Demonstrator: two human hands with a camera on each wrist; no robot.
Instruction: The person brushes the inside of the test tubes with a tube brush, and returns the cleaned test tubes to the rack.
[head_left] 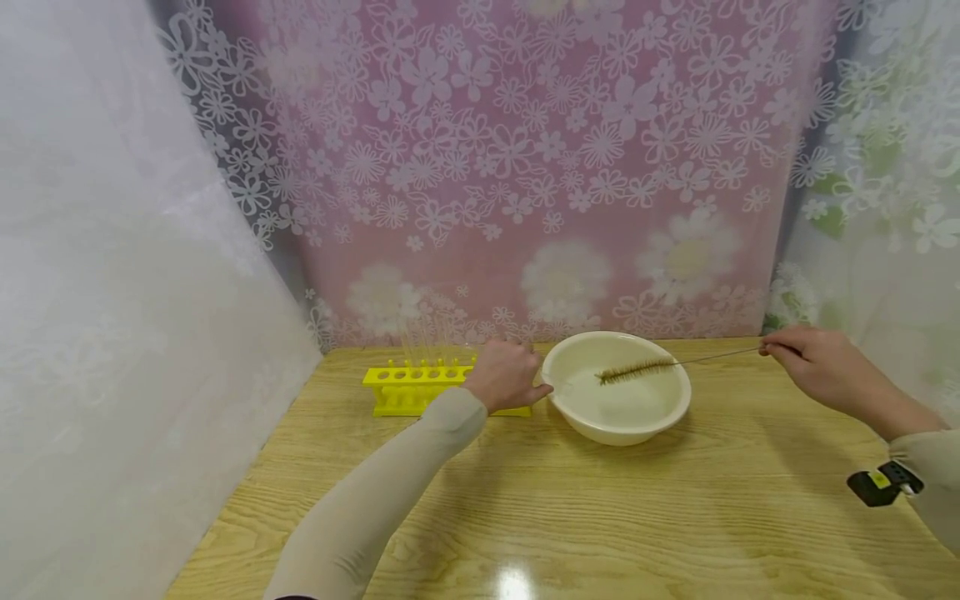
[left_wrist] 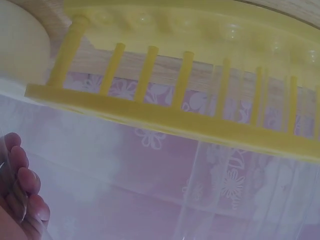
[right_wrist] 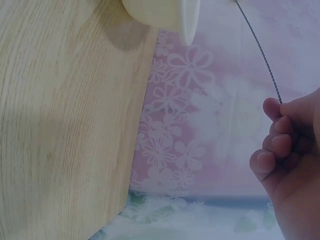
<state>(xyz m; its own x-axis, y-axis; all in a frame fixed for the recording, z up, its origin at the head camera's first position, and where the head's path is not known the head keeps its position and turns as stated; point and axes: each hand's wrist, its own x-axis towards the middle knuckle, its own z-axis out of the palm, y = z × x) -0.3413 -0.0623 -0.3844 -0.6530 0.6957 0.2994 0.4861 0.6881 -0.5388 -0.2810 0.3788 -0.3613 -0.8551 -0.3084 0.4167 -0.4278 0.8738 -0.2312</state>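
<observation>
My right hand (head_left: 832, 371) pinches the thin twisted-wire handle (right_wrist: 261, 55) of a test tube brush (head_left: 636, 372), whose bristled end is over the white basin (head_left: 618, 429). At the basin's left rim, my left hand (head_left: 506, 375) has its fingers curled round a clear test tube (left_wrist: 4, 155), which is hard to make out. Behind and left of that hand stands a yellow test tube rack (head_left: 416, 377). Several clear test tubes (left_wrist: 192, 187) stand upright in the rack, grouped toward its left end in the head view. My left hand hides the rack's right part there.
All of this stands on a wood-grain table (head_left: 600, 517). A pink flowered curtain (head_left: 525, 167) hangs along the back edge, with pale sheeting (head_left: 135, 292) at the left and a flowered sheet (head_left: 892, 208) at the right.
</observation>
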